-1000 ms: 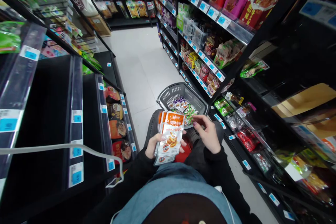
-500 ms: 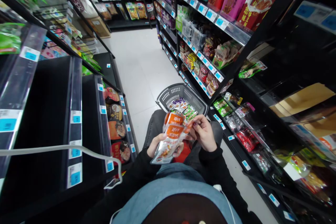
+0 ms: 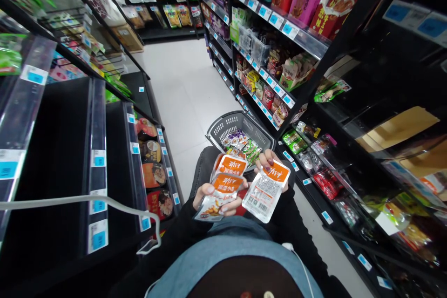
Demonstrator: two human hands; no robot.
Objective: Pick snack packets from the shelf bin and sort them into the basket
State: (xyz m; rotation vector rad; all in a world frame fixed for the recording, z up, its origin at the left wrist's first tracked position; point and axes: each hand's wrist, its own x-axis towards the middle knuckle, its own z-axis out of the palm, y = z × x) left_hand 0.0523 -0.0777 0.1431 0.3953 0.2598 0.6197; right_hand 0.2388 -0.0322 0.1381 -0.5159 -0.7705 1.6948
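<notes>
My left hand point(image 3: 206, 195) is closed around a small fanned stack of orange-and-white snack packets point(image 3: 223, 188), their printed fronts facing up. In my right hand point(image 3: 267, 160) is a single snack packet point(image 3: 266, 191) of the same colours, pinched by its orange top end. Its back, with small print and a barcode, shows toward me. The two hands are apart above my lap. Just beyond my knees stands a grey shopping basket point(image 3: 223, 126) holding several small packets, some purple and some green. Something red between my legs is mostly hidden behind the packets.
Black shelves point(image 3: 310, 46) with boxed and bagged snacks rise on the right. Black tiered shelving point(image 3: 63, 139) stands close on the left, with round-lidded food packs point(image 3: 153, 174) low down. A white cable point(image 3: 104, 199) crosses at left. Pale floor point(image 3: 185, 84) runs ahead between the shelves.
My right hand has drawn one packet away from the stack to the right and turned its back toward me. My left hand still holds the others.
</notes>
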